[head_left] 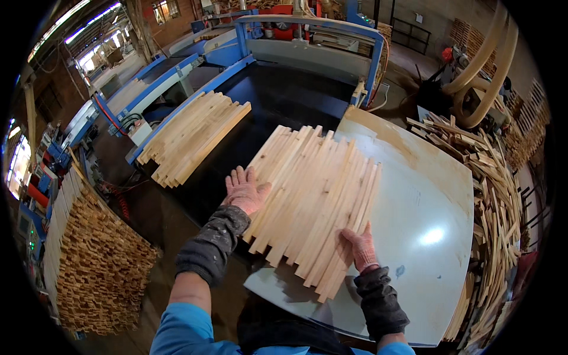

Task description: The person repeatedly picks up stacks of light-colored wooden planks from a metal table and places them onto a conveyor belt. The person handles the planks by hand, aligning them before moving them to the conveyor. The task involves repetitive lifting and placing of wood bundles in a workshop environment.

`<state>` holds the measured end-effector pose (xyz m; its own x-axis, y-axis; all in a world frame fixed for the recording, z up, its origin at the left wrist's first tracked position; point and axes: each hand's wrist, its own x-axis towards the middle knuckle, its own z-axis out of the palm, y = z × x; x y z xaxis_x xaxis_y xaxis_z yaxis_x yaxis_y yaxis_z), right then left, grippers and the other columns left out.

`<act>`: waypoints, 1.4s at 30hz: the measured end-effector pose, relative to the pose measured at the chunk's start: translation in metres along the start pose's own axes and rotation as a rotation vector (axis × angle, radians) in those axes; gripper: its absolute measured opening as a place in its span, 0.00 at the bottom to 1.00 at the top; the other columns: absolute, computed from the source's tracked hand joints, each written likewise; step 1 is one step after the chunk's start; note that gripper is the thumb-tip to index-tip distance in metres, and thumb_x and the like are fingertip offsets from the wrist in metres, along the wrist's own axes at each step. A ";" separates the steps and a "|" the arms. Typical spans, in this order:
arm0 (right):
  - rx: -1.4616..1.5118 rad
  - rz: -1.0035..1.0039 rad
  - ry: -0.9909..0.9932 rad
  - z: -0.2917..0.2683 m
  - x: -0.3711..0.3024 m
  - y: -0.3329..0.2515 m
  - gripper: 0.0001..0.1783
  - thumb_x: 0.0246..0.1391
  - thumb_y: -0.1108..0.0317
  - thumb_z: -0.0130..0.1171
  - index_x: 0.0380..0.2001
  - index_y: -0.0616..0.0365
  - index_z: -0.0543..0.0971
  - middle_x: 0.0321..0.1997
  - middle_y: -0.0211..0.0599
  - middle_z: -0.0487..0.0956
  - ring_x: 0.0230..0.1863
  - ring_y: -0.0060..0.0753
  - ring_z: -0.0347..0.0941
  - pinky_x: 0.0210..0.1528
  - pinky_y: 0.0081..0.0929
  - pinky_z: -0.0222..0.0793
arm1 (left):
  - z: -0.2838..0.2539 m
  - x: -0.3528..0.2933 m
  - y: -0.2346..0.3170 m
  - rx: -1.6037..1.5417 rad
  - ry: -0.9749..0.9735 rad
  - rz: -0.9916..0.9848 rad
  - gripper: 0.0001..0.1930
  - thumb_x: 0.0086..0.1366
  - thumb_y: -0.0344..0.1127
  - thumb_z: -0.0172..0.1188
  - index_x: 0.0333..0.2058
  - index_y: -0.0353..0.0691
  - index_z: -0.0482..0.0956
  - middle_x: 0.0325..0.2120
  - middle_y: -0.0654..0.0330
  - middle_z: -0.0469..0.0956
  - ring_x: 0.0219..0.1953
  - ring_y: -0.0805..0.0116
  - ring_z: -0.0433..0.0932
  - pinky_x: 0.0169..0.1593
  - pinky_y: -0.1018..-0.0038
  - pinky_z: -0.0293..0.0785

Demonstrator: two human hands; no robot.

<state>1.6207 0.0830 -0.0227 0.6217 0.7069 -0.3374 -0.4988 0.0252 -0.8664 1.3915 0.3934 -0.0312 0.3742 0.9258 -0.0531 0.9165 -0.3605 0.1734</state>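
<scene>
A row of pale wooden strips (313, 195), laid side by side with uneven ends, lies partly over the black belt and partly over the light grey sheet table. My left hand (247, 190), in a pinkish work glove, rests at the row's left edge with its fingers spread. On the near right edge, my gloved right hand (360, 245) grips the strips, its thumb over the top and its fingers along the outer side. Dark sleeve covers wrap both forearms. Farther left, a second row of wooden strips (195, 136) lies on the black belt (290, 89).
The smooth grey table (426, 195) extends to the right. Beyond the belt stands a blue machine frame (307, 22). Stacked strips (103, 266) fill the lower left, and loose wood scraps (491, 183) pile along the right, below thick tan hoses (488, 65).
</scene>
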 end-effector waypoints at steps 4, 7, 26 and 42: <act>-0.047 -0.028 -0.010 0.074 0.050 0.028 0.35 0.58 0.79 0.71 0.63 0.59 0.64 0.48 0.46 0.82 0.43 0.40 0.84 0.43 0.38 0.86 | -0.017 0.066 -0.064 0.030 -0.024 0.007 0.52 0.74 0.71 0.44 0.82 0.40 0.43 0.83 0.38 0.38 0.84 0.38 0.33 0.82 0.45 0.24; -0.124 -0.025 -0.014 0.140 0.066 0.035 0.37 0.56 0.76 0.73 0.64 0.62 0.64 0.50 0.45 0.82 0.46 0.40 0.84 0.45 0.38 0.86 | -0.025 0.108 -0.119 0.028 -0.010 -0.016 0.52 0.74 0.71 0.46 0.82 0.40 0.44 0.82 0.38 0.40 0.84 0.38 0.35 0.82 0.44 0.25; -1.219 0.151 0.242 0.201 0.063 0.023 0.45 0.62 0.41 0.61 0.68 0.69 0.69 0.49 0.64 0.86 0.52 0.60 0.85 0.57 0.46 0.80 | -0.066 0.141 -0.162 0.016 -0.113 0.081 0.49 0.74 0.64 0.54 0.80 0.37 0.52 0.81 0.40 0.48 0.83 0.41 0.43 0.83 0.48 0.36; -1.545 -0.172 0.820 0.108 0.028 0.045 0.32 0.63 0.53 0.63 0.62 0.67 0.79 0.54 0.63 0.83 0.56 0.66 0.80 0.64 0.53 0.75 | -0.156 0.243 -0.499 -0.014 0.354 -0.334 0.56 0.66 0.64 0.65 0.81 0.39 0.47 0.81 0.46 0.50 0.83 0.44 0.47 0.81 0.48 0.45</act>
<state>1.5508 0.1805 -0.0315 0.9600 0.2497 0.1270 0.2756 -0.9228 -0.2693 1.0030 0.8160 0.0226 -0.0129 0.9733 0.2292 0.9754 -0.0381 0.2169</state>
